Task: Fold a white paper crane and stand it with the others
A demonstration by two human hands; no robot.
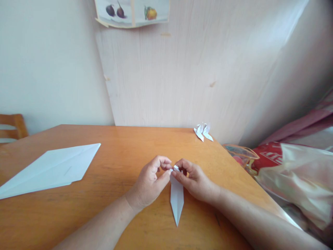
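Note:
A narrow strip of folded white paper stretches toward me over the wooden table, its near end tapering to a point. My left hand pinches the far end of the paper between thumb and fingers from the left. From the right, my right hand grips the same far end, thumb on top and fingers curled. A small folded bit of the paper shows between the two hands. The fingertips partly hide the details of the fold there.
Large white paper sheets lie on the table at the left. Small folded paper figures stand near the back right corner. Bags crowd the table's right side. A wooden chair is at far left; a picture sheet hangs behind.

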